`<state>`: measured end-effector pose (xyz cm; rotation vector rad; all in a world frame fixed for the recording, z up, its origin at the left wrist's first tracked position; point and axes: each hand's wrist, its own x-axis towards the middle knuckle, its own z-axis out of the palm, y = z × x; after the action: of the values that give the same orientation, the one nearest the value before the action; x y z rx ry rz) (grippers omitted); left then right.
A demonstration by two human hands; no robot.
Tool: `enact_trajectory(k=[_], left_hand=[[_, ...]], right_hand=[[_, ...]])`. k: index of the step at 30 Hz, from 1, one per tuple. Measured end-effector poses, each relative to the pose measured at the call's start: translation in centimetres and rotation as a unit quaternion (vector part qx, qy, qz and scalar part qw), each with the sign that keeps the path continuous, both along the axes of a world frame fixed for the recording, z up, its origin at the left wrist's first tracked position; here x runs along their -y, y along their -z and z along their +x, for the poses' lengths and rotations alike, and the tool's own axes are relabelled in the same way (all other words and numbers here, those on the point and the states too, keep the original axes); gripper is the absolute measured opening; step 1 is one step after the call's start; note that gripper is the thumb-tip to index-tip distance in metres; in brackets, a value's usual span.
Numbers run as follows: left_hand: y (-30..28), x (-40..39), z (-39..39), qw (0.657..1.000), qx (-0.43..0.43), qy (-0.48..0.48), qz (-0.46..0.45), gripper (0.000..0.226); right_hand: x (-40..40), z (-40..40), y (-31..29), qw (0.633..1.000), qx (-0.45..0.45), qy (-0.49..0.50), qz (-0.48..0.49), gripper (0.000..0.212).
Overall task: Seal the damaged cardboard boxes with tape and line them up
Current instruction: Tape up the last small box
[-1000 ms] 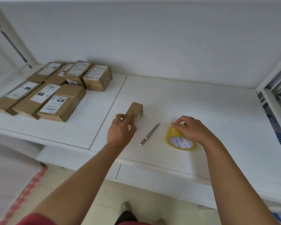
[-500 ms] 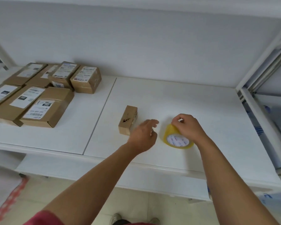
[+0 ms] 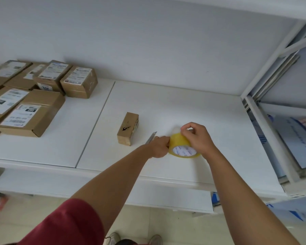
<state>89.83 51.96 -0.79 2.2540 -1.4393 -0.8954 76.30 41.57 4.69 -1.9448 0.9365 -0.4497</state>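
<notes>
Both my hands are on the tape roll (image 3: 183,146): my right hand (image 3: 197,137) curls over its top, thumb and forefinger pinched at the upper edge, while my left hand (image 3: 159,146) grips its left side with the fingers folded against the yellow band. Tipped on edge, the roll rests on the white shelf (image 3: 184,106). Just past my left knuckles lies a metal cutter (image 3: 150,137). Left of that stands the small cardboard box (image 3: 128,128), a torn hole in its upper face. Well apart, at the far left, sits a cluster of labelled boxes (image 3: 34,96).
</notes>
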Motion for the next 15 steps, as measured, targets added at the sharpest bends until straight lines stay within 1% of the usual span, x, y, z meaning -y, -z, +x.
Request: enact_trajectory(k=[2,3,5,8,10,12,15], left_hand=[[-0.6,0.1,0.0,1.000,0.006,-0.005,0.005,0.024],[-0.9,0.1,0.1,1.000,-0.003,-0.008,0.000,0.023],[-1.3,0.1,0.4,0.999,-0.040,-0.020,-0.019,0.017],[-2.0,-0.8,1.2,0.992,-0.111,-0.029,-0.053,0.012],[-2.5,-1.7,1.6,0.987,-0.144,-0.024,-0.063,0.008],[-3.0,-2.4,1.9,0.984,-0.158,-0.028,-0.075,0.014],[-3.9,-3.2,1.7,0.978,-0.156,-0.042,-0.133,0.026]], right_hand=[[-0.1,-0.2,-0.1,1.000,0.022,0.000,0.006,0.006],[-0.1,-0.3,-0.3,0.999,0.031,0.001,0.010,0.011],[-0.1,-0.4,-0.5,0.999,0.048,0.007,0.021,0.018],[0.1,-0.3,-0.8,0.997,0.068,0.005,0.021,0.017],[0.2,-0.3,-0.9,0.997,0.080,-0.009,0.017,0.015],[0.1,-0.1,-1.1,0.996,0.086,-0.024,0.016,0.014],[-0.1,-0.1,-1.7,0.993,0.113,-0.026,0.029,0.013]])
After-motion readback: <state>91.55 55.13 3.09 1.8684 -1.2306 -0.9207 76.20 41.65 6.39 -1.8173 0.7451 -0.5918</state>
